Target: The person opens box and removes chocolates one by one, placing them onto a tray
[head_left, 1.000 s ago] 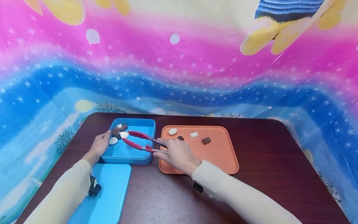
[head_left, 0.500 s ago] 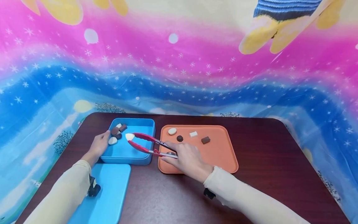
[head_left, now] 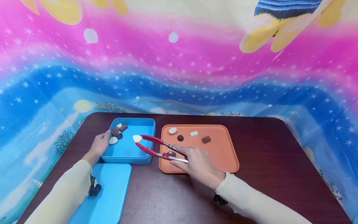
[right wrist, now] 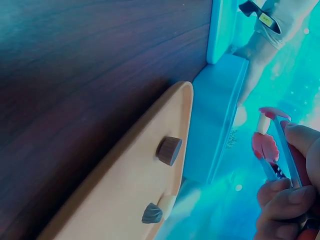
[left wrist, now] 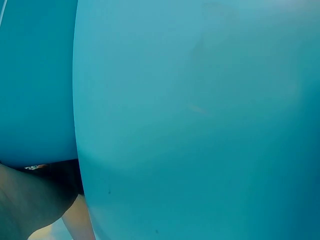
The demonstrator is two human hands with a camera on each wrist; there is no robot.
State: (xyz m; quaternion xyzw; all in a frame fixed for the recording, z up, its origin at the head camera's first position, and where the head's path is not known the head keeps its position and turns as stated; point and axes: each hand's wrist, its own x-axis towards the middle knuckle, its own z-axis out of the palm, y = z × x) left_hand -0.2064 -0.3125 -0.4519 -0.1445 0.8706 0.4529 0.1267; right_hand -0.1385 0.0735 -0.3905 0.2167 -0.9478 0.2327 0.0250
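In the head view my right hand [head_left: 202,165] grips metal tongs [head_left: 151,149] with red tips. A white chocolate piece [head_left: 137,138] sits between the tips, over the right part of the blue box [head_left: 148,160]. The right wrist view also shows the tongs [right wrist: 267,145] pinching the pale piece. My left hand [head_left: 99,146] holds the box's left wall, thumb at the rim; in the left wrist view the hand [left wrist: 30,200] is mostly cut off. Inside the box, near that wall, lie several brown and white chocolates [head_left: 115,131].
An orange tray [head_left: 218,158] right of the box bears several pieces: a white oval [head_left: 172,130], a dark fluted chocolate [head_left: 180,137], a white block [head_left: 194,133], a brown block [head_left: 206,139] and a dark oval [head_left: 171,154]. A blue lid [head_left: 112,193] lies in front of the box.
My right hand has drawn the tongs and the white chocolate piece to the right, away from the chocolates in the box. My left hand has stayed at the box wall.
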